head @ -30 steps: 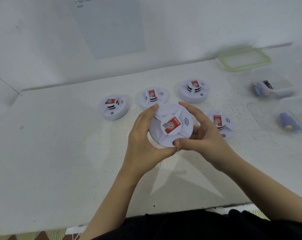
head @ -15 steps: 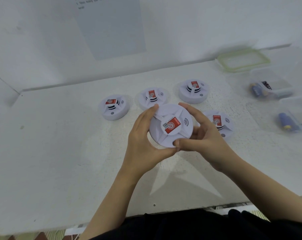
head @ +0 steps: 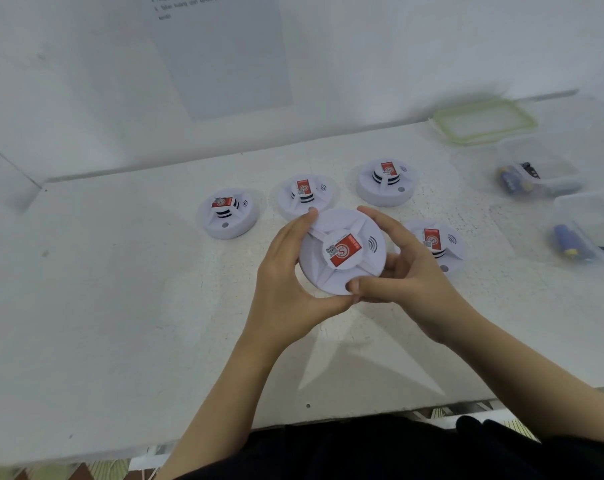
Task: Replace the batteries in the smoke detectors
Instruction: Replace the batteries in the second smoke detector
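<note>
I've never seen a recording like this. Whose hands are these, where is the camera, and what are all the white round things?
No machine here: a person wears a camera on their head, looking down at their own bare hands. The left hand and right hand grip one white round smoke detector by its rim, above a white table. Four more detectors rest on the table: one at the left, one in the middle, one further back, one partly behind the right hand. At the right are clear plastic tubs holding what look like batteries, and a green-rimmed lid.
</note>
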Motion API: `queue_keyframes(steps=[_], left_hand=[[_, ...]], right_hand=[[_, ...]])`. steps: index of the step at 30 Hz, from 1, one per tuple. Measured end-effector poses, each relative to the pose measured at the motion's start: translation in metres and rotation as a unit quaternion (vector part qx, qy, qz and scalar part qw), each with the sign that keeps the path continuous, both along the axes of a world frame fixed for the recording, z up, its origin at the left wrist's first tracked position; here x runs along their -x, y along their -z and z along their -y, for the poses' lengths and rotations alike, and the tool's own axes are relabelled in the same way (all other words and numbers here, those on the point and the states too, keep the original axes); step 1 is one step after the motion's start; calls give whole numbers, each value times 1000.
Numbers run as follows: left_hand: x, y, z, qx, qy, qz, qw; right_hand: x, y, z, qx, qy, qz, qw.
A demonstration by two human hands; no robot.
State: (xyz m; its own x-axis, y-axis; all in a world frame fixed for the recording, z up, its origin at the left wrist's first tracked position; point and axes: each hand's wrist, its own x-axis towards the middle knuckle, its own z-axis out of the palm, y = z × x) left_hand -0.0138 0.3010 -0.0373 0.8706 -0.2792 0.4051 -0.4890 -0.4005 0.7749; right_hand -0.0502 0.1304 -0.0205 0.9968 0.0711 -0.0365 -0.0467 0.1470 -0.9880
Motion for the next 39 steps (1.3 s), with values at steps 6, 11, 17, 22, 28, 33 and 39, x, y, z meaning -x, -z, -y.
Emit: queue_keyframes(steps=[6, 11, 17, 22, 28, 33, 39], left_hand=[[0, -1, -1, 2, 5, 1, 1000], [0, 0, -3, -5, 6, 6, 1000], [4, 1, -4, 11, 17, -14, 1000], [9, 8, -7, 33, 15, -46, 998], [15, 24, -10, 87, 4, -135, 987], [20, 33, -10, 126, -2, -174, 977], [19, 36, -11, 131, -7, -181, 975]], right_hand=[[1, 1, 2, -7, -17, -5, 1000], [2, 2, 5, -35, -33, -19, 999], [3, 9, 4, -51, -33, -23, 998], [5, 16, 1, -60, -33, -32, 997], [9, 26, -5, -80, -27, -52, 995], [7, 37, -8, -117, -40, -74, 990], [4, 42, -8, -144, -53, -77, 985]])
